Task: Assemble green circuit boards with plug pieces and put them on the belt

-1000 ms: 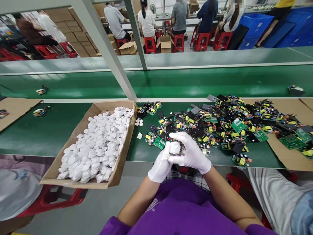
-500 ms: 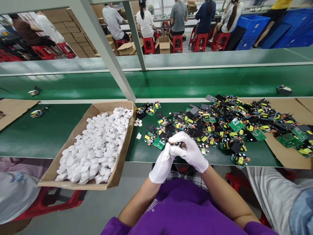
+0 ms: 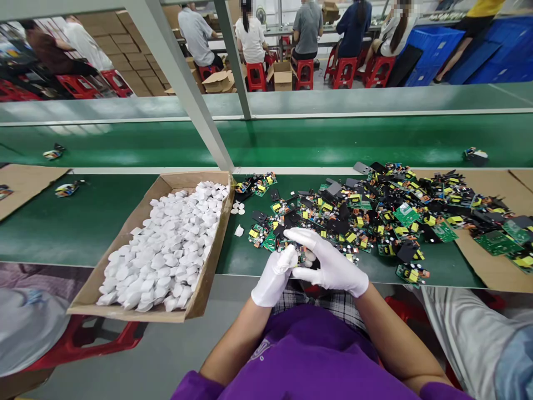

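Observation:
My left hand [image 3: 275, 276], in a white glove, is closed on a small circuit board [image 3: 302, 255] in front of my body. Much of that board is hidden by the gloves. On its other side my right hand [image 3: 331, 265], also gloved, has thumb and fingers spread apart around the board; whether a fingertip touches it I cannot tell. Just beyond both hands spreads a heap of circuit boards [image 3: 353, 222] with yellow, black and green parts. To the left stands a cardboard tray [image 3: 222, 239] full of white rounded pieces [image 3: 162, 255].
Several white discs [image 3: 237, 208] and a single white piece [image 3: 239, 230] lie beside the tray. A grey metal post [image 3: 187, 94] rises behind it. The green conveyor [image 3: 333, 139] carries a few boards. People on red stools [image 3: 345, 72] sit beyond; another person's leg [image 3: 453, 328] is at my right.
My right hand's fingers have opened apart and drawn back slightly to the right, showing more of the board. My left hand has shifted a little left. Boards on the conveyor have moved left.

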Available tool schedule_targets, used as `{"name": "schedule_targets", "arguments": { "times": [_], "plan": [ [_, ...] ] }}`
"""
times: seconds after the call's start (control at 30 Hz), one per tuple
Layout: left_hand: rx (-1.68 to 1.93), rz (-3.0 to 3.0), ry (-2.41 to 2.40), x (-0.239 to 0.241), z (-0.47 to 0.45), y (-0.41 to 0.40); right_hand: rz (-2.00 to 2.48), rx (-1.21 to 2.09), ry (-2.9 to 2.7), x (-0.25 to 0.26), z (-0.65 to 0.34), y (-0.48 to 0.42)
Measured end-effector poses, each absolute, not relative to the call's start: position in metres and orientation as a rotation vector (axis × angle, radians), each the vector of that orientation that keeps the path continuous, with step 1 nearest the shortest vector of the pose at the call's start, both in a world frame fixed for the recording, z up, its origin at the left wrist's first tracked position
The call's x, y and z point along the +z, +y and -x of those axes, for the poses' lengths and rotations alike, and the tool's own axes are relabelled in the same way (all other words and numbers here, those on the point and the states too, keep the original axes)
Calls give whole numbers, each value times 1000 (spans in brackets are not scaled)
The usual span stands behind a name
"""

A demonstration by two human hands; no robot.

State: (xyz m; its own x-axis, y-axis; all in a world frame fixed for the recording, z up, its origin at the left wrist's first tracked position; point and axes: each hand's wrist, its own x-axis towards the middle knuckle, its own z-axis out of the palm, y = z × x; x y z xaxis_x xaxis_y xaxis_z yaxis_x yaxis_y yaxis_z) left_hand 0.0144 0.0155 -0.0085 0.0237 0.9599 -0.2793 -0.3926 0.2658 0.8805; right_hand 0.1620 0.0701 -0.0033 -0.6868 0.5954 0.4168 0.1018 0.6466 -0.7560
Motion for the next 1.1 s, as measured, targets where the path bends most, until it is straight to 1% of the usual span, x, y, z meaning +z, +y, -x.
{"name": "schedule_targets", "arguments": {
  "times": [0.1,0.2,0.3,0.4,0.47,0.57,0.67,0.8,0.97,1.1],
  "plan": [
    [1163,-741,1079,-6,-14,16,523,738,-2283,-3,-159,73],
    [1207,-878,1222,-13,-13,18,597,530,-2355,0,-152,75],
    [1206,-1014,1228,-23,-4,21,585,412,-2417,9,-147,78],
    [1214,-1098,1066,-29,13,22,574,453,-2369,25,-146,96],
    [1248,-1112,1043,-30,28,21,671,487,-2291,36,-144,124],
    [1401,-1132,1207,-35,46,18,960,478,-2275,50,-135,191],
    [1569,-1158,1381,-42,55,18,1370,421,-2287,54,-121,269],
    [1518,-1378,1463,-46,58,20,1632,409,-2231,43,-108,340],
    [1465,-1475,1538,-48,59,21,1841,409,-2200,23,-107,366],
    [1453,-1449,1566,-48,57,22,1846,389,-2320,24,-105,368]
  ]
}}
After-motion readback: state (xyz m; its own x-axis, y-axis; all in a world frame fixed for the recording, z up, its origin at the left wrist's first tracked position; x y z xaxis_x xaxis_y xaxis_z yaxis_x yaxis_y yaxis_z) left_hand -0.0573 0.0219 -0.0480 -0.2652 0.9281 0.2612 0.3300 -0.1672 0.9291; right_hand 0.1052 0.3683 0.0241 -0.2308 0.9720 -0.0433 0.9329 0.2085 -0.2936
